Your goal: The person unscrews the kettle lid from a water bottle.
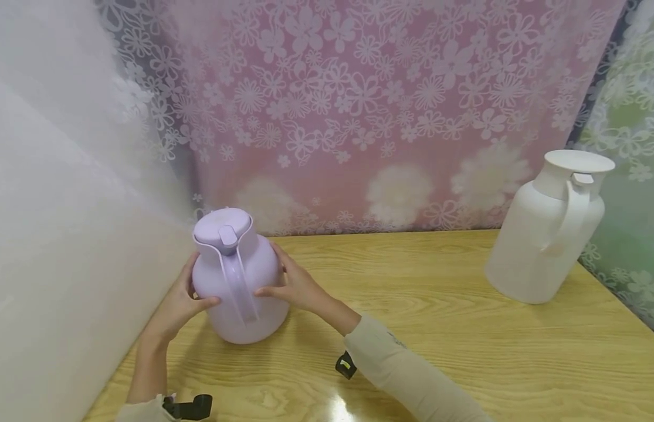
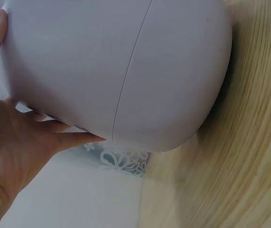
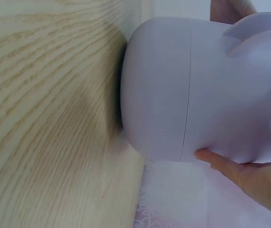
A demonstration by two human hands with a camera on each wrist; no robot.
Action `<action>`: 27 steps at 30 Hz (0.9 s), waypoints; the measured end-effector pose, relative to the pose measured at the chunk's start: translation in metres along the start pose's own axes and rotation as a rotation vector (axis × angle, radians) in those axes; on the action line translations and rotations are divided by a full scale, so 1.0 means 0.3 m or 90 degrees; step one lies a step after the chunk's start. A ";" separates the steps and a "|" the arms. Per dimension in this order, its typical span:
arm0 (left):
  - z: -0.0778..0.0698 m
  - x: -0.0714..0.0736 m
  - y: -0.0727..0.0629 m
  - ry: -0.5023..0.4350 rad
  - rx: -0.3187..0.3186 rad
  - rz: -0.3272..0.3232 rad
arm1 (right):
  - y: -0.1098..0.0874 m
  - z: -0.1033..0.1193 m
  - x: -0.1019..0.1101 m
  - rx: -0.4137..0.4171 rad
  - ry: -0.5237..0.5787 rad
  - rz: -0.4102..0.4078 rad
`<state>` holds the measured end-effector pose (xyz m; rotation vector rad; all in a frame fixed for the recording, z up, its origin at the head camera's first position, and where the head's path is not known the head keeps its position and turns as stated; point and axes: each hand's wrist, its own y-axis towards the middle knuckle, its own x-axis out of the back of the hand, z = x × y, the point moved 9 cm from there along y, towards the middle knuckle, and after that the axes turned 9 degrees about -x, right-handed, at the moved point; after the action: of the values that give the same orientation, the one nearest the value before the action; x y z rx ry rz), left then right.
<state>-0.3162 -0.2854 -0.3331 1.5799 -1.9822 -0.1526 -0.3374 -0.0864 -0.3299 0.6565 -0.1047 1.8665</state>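
Observation:
A lilac vacuum jug (image 1: 263, 264) stands upright at the left of the wooden table, its handle (image 1: 238, 284) and lid lever facing me. My left hand (image 1: 170, 310) holds the left side of its body, thumb on the near face and fingers round the side. From the right, my right hand (image 1: 300, 287) grips the other side in the same way. Both wrist views show the jug's rounded base at the table surface, with a dark shadow under it. In the left wrist view, the left hand's fingers (image 2: 78, 137) lie spread along the body.
A taller white vacuum jug (image 1: 532, 246) stands at the right of the wooden table (image 1: 400, 281). Behind the table hangs a pink flowered curtain (image 1: 358, 117). A white wall or sheet (image 1: 68, 234) rises close beside the left hand.

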 end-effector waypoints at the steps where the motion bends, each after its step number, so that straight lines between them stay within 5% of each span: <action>1: -0.008 -0.006 0.001 0.000 -0.004 0.001 | -0.008 0.002 0.006 0.002 0.003 -0.002; 13: -0.073 -0.088 0.006 -0.055 -0.001 0.010 | -0.086 0.021 0.089 -0.017 0.001 -0.024; 27: -0.099 -0.216 0.061 -0.059 -0.005 0.008 | -0.132 -0.052 0.202 -0.013 0.038 -0.027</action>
<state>-0.3090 -0.2127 -0.3252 1.5815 -2.0591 -0.2312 -0.3230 -0.0140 -0.3229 0.5842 -0.0703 1.8395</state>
